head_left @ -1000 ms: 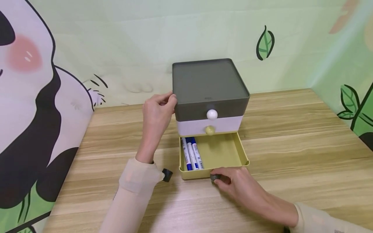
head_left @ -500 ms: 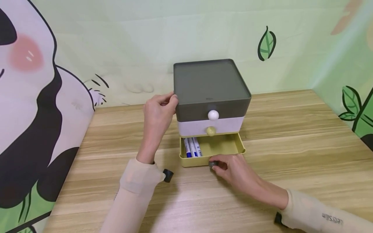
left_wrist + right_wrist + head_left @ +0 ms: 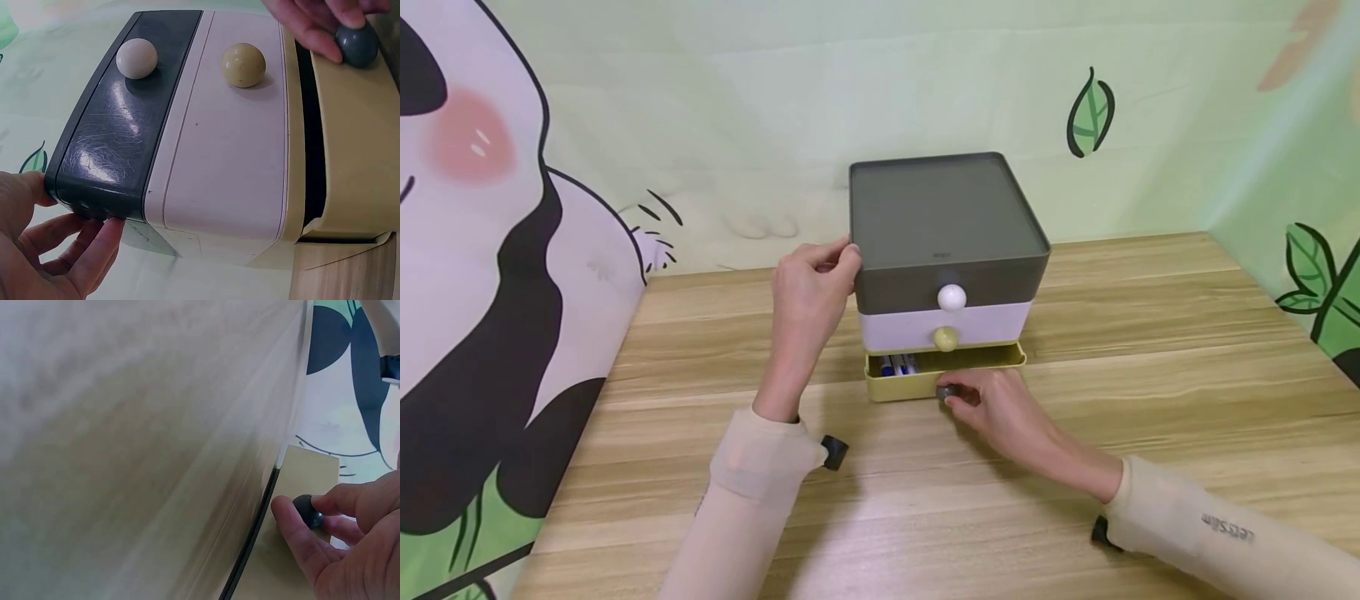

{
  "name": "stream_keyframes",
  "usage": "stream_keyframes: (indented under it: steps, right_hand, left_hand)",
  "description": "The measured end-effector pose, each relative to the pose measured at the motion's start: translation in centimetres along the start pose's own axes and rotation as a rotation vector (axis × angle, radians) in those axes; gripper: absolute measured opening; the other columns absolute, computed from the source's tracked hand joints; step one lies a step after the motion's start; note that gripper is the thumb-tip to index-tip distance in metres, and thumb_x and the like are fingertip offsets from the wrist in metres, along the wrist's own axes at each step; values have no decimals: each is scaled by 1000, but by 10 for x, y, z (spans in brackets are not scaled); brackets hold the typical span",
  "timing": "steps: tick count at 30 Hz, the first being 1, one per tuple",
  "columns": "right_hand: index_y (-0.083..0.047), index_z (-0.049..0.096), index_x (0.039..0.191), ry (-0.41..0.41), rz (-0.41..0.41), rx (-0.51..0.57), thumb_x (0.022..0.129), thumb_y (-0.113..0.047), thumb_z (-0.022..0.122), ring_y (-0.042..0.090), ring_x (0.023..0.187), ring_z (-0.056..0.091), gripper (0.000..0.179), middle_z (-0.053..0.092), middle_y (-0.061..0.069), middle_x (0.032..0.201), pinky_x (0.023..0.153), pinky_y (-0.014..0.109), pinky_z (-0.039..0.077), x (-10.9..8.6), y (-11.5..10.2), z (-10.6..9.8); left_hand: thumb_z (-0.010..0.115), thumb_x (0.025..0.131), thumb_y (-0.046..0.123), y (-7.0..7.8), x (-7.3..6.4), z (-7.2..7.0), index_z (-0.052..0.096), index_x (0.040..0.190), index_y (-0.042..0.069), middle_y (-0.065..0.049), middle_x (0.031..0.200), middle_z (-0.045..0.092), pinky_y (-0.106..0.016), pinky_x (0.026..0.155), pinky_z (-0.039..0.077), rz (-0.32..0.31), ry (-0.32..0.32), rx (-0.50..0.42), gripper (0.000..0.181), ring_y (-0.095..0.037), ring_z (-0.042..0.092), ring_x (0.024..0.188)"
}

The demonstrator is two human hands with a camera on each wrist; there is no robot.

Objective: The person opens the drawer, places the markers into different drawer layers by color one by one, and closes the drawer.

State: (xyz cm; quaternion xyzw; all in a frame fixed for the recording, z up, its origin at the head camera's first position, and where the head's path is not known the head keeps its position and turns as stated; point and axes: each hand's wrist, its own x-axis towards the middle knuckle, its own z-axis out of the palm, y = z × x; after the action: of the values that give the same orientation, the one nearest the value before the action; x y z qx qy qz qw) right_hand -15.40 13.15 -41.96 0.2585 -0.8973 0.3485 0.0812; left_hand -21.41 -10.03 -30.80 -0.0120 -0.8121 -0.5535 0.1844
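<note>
A three-tier drawer box stands on the table, dark grey on top, white in the middle and yellow at the bottom. The yellow bottom drawer is pulled out a short way, and the ends of blue-and-white markers show inside at its left. My right hand pinches the dark grey knob on that drawer's front. My left hand holds the left side of the grey top tier, thumb at its upper edge and fingertips against its side in the left wrist view.
A white knob sits on the grey tier and a yellow knob on the white one; both of these drawers are closed. The wooden table reaches back to a wall sheet printed with a panda and leaves.
The yellow drawer has slid inward, away from me, with my right hand on its knob; less of the markers shows. My left hand has stayed on the box's side.
</note>
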Motion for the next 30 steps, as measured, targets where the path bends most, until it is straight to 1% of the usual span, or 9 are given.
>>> stream_keyframes:
  steps: [8, 14, 22, 30]
  right_hand:
    - [1, 78, 107, 26, 1, -6, 89, 4, 76, 8, 69, 60, 19, 77, 9, 92, 59, 22, 53, 11, 6, 2]
    - [1, 78, 110, 22, 30, -5, 90, 3, 75, 9, 71, 61, 20, 77, 9, 95, 61, 25, 54, 17, 11, 4]
    - [1, 78, 111, 31, 25, -20, 91, 1, 75, 12, 74, 65, 20, 77, 12, 98, 62, 26, 56, 20, 13, 4]
    - [2, 77, 112, 33, 32, -15, 93, 0, 74, 15, 80, 69, 20, 77, 14, 104, 68, 30, 60, 21, 14, 5]
  left_hand:
    - [66, 94, 22, 0, 0, 0, 80, 117, 9, -7, 98, 73, -29, 67, 59, -4, 4, -4, 30, -16, 72, 71]
    - [66, 94, 22, 0, 0, 0, 80, 117, 8, -7, 98, 72, -28, 67, 59, -4, 2, -16, 30, -16, 72, 72]
    - [67, 94, 23, 0, 0, 0, 80, 117, 8, -7, 98, 72, -29, 68, 60, 0, -1, -11, 30, -16, 71, 71]
    - [66, 94, 23, 1, 0, -1, 79, 118, 8, -7, 98, 72, -30, 68, 59, -8, -7, -7, 31, -17, 71, 71]
